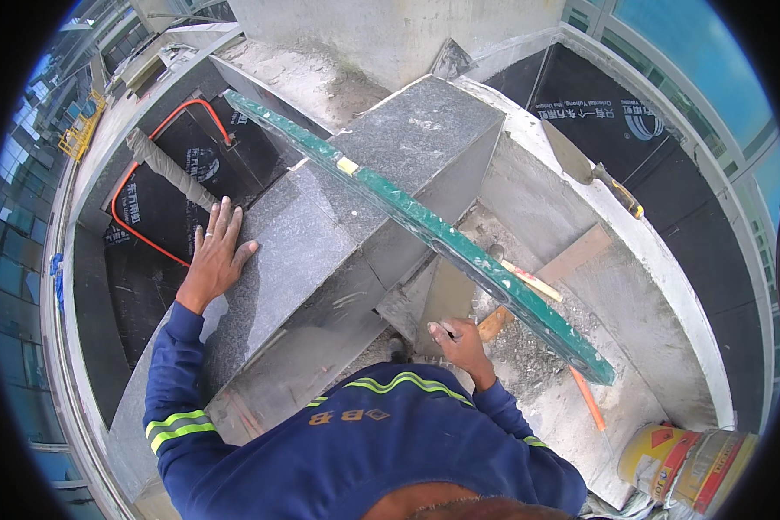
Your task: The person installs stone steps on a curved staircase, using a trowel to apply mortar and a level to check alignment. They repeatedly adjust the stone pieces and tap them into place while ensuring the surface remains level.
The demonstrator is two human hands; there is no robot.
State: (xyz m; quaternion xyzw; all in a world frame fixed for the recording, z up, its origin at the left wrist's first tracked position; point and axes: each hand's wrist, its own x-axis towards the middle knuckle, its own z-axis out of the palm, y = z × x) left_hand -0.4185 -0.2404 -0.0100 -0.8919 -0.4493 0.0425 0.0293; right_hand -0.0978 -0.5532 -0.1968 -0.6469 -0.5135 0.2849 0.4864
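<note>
A long green spirit level [425, 230] lies slantwise across the grey stone slabs [295, 217] that cap a low wall. My left hand [215, 256] rests on the left edge of the nearer slab, palm down with the fingers spread. Right of the wall, low over the trough, my right hand [464, 348] is closed with the fingers curled. Whatever it may hold is hidden. Just beyond it shows a short orange-brown wooden piece [494, 323], and a light wooden handle [533, 282] lies partly behind the level.
A pointed trowel [572, 156] sits on the curved right-hand ledge. Rubble [537, 347] covers the trough floor, with an orange tube [588, 399] there. A yellow and red bucket [685, 468] stands lower right. Left, a wrapped pipe [169, 165] and orange conduit [147, 234] rise from a black-lined pit.
</note>
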